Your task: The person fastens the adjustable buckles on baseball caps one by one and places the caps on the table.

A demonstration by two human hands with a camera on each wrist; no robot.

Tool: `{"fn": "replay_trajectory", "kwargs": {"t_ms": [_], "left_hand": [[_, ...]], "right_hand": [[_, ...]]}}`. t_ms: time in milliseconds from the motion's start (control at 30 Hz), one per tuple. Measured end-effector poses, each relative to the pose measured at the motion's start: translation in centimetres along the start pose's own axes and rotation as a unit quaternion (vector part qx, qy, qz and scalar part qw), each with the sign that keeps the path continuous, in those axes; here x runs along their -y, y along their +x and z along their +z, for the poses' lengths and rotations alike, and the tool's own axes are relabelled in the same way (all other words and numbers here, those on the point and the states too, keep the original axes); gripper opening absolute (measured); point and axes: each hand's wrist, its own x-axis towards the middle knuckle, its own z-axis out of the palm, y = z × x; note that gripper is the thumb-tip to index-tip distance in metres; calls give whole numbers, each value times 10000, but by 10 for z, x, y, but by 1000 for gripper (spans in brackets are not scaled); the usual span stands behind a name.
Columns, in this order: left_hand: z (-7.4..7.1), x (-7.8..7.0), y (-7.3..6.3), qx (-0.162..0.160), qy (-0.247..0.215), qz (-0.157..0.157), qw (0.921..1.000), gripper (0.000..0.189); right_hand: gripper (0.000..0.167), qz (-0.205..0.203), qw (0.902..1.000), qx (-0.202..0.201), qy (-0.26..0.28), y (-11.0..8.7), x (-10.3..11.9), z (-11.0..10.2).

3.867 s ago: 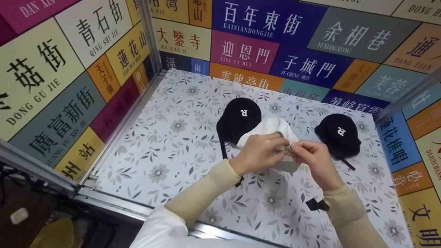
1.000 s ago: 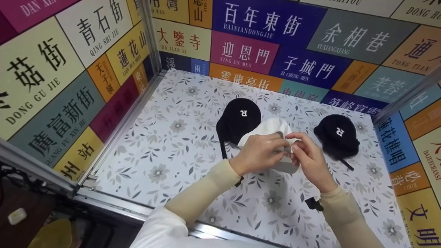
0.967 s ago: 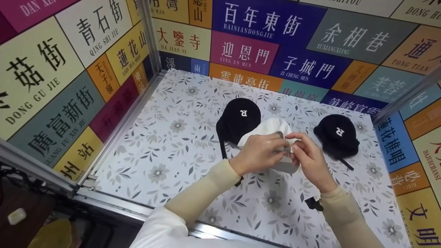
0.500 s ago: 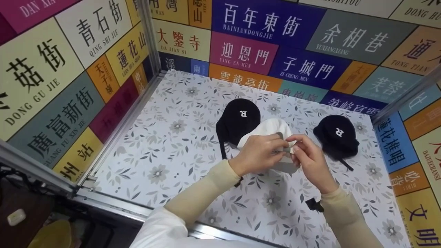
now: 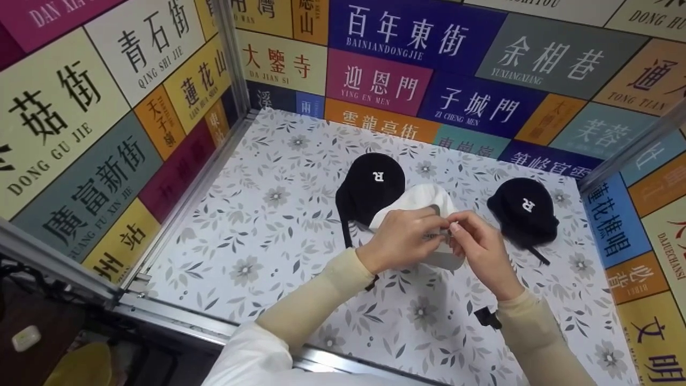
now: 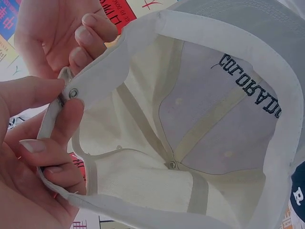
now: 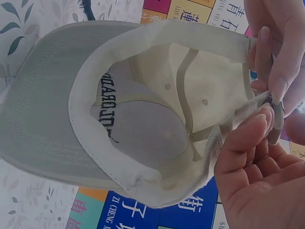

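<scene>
Both hands hold a white baseball cap (image 5: 420, 197) just above the table, its grey brim (image 5: 445, 260) toward the person. The wrist views look into its cream inside, with dark embroidered letters (image 6: 250, 86) near the brim. My left hand (image 5: 404, 236) pinches the narrow back strap (image 6: 50, 121) between thumb and fingers, beside a small metal eyelet (image 6: 73, 93). Close by, my right hand (image 5: 485, 249) has thumb and fingertips on the same strap. In the right wrist view, the right hand's fingers (image 7: 252, 136) are curled at the strap's end. The fingers partly hide the fastening.
One black cap (image 5: 372, 187) with a white R lies behind the white cap, at its left. Another black cap (image 5: 525, 209) lies to the right. A flower-patterned cloth covers the table (image 5: 246, 214); sign-printed panels (image 5: 402, 48) wall it in at the back and sides.
The right hand's index finger has come down from a raised position toward the thumb at the strap. The left hand and the white cap have stayed nearly still.
</scene>
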Motion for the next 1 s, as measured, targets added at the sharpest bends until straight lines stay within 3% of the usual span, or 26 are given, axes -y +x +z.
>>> {"fn": "replay_trajectory", "kwargs": {"t_ms": [233,1000], "left_hand": [[0,0,-1,-24,51,-66,10000,18],[-2,1,-4,31,272,40,9996,18]], "right_hand": [[15,151,9995,-71,-250,0,15,5],[21,91,9996,-33,-271,-1,14,8]]}}
